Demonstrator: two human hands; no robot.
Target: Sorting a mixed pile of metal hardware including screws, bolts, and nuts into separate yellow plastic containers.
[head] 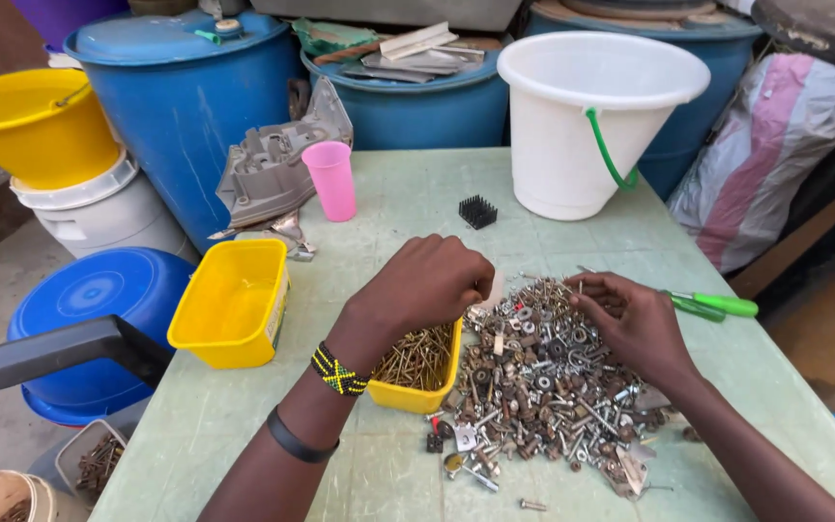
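The left hand [432,280] hangs over the small yellow tray of brass-coloured screws [419,362], fingers curled and pinched at the tips, though whether they grip anything I cannot tell. The right hand [630,314] rests on the far edge of the heap of mixed nuts, bolts and washers [543,377], fingers bent down into it; what they pinch, if anything, is hidden. The heap lies just right of that tray, touching its side. To my eye, the risk is scatter: loose pieces already lie on the near side of the heap, and a careless sweep of either wrist could roll more off the pale green surface [244,425]. The tray sits close to the heap, so stray parts could drop into it and mix. Left of the tray stands an empty yellow tub [232,302]; beyond it a pink cup [331,179], a small black comb-like block [477,212] and a white bucket [587,121]. A green-handled tool [717,305] lies past the heap. Blue drums [186,97] crowd behind.
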